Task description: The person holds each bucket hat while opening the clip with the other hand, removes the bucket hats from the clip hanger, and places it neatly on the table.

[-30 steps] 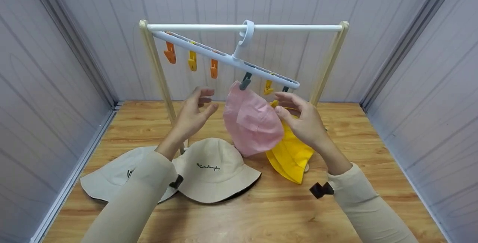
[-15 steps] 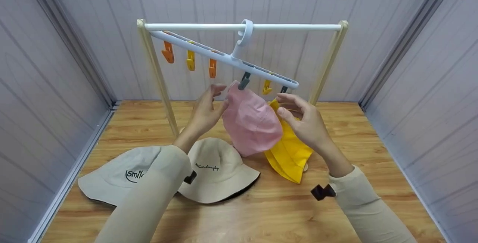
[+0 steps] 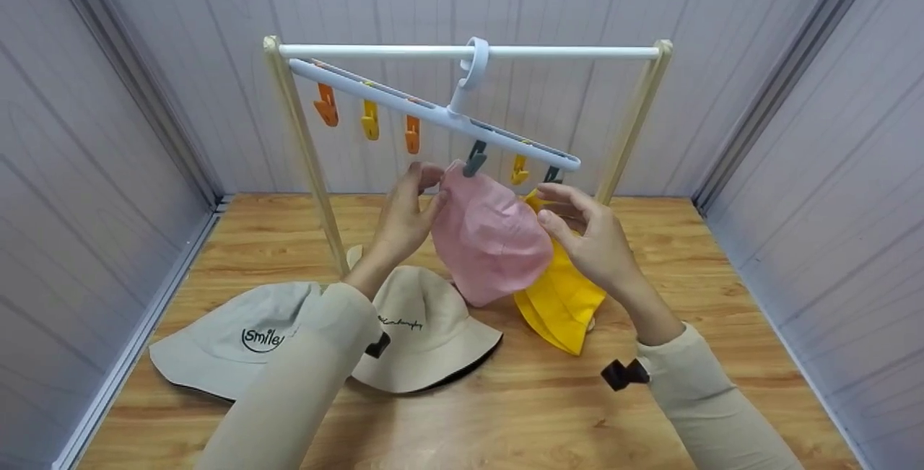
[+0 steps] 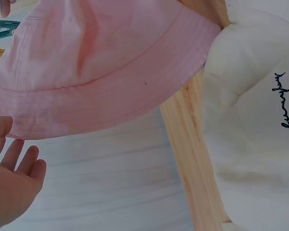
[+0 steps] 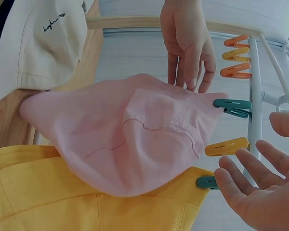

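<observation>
A pink bucket hat (image 3: pixel 491 239) hangs by its brim from a dark green clip (image 3: pixel 475 159) on the white clip hanger (image 3: pixel 411 101). My left hand (image 3: pixel 404 214) pinches the brim's left edge, thumb in front and index finger partly hidden behind; the left wrist view shows its thumb (image 4: pixel 0 127) against the pink cloth. Loosely curved, my right hand (image 3: pixel 592 239) hovers at the pink hat's right side with nothing in its fingers. Behind that hand hangs a yellow hat (image 3: pixel 563 304), held by another dark green clip (image 5: pixel 207 182) at the hanger's end.
The hanger tilts down to the right on a white rail (image 3: pixel 375 51) between wooden posts (image 3: pixel 639 120). Orange clips (image 3: pixel 412 135) and yellow clips (image 3: pixel 519 170) hang along it. On the wooden table lie a beige bucket hat (image 3: pixel 426 333) and a pale grey hat (image 3: pixel 216 333) marked "smile".
My left hand has moved right and up, from beside the pink hat to its brim edge. The pink hat has shifted slightly. My right hand has barely moved.
</observation>
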{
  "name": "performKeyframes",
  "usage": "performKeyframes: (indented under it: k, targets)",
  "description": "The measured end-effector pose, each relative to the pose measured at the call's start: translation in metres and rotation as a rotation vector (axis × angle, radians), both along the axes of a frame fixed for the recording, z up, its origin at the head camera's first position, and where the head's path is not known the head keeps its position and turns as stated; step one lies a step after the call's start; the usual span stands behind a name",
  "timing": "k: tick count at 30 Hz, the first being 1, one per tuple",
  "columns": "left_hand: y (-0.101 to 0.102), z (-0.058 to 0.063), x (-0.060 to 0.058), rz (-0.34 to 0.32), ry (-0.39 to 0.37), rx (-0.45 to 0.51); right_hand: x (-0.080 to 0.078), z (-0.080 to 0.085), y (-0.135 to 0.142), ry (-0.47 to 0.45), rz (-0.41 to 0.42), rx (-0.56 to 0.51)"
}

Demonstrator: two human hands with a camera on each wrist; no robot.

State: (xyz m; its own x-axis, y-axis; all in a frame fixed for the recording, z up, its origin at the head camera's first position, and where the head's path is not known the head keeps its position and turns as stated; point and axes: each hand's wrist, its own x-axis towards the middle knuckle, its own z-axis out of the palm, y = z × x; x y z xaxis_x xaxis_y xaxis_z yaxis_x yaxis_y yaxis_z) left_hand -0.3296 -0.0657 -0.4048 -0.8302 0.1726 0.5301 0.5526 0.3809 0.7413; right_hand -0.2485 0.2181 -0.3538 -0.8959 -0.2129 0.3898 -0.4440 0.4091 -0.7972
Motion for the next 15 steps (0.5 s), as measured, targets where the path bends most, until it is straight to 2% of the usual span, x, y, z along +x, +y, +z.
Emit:
performKeyframes:
  k: [15]
  targets:
    - [0.013,-0.001,0.0,0.013,-0.014,0.061,0.0,0.002,-0.006,0.011,0.017,-0.032]
